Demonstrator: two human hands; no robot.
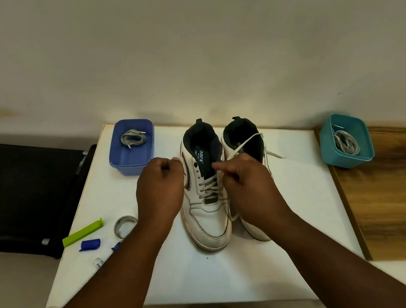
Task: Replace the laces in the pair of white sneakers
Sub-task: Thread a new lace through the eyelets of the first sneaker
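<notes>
Two white sneakers with dark linings stand side by side on the white table, toes toward me. The left sneaker [207, 221] is laced through its lower eyelets with a grey-white lace [208, 183]. My left hand [160, 188] is closed at that shoe's left side; what it holds is hidden. My right hand [249, 186] covers the front of the right sneaker [242, 132] and pinches a lace end [247, 140] that runs up across its opening. Another lace end [276, 155] lies to the right.
A blue tub [132, 161] with a coiled lace stands at the table's back left. A teal tub [348, 157] holding laces sits on a wooden board [399, 204] to the right. A green clip [82, 233], tape roll [124, 225], blue pieces [90, 244] and a small tube [98, 262] lie front left.
</notes>
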